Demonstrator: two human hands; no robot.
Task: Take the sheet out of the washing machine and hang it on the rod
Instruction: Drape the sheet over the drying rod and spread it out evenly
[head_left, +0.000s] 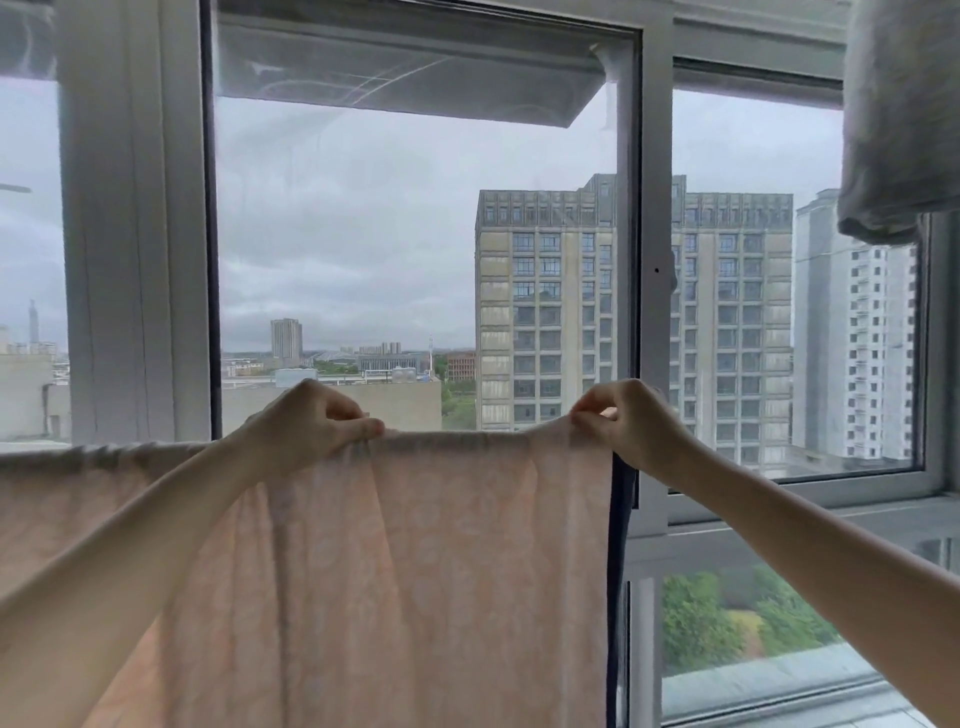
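Observation:
A pale pink patterned sheet (441, 561) hangs spread in front of the window, its top edge running level from the left border to about the middle right. My left hand (306, 423) pinches that top edge near the centre. My right hand (628, 421) pinches the sheet's upper right corner. The top edge stretches taut between both hands. The rod itself is hidden under the fabric, so I cannot tell whether the sheet lies over it. The washing machine is out of view.
A large window with white frames (652, 312) fills the view, tall buildings beyond it. A grey cloth (898, 119) hangs at the upper right. A dark strip (621, 571) runs down just behind the sheet's right edge. The window sill (810, 519) lies at the lower right.

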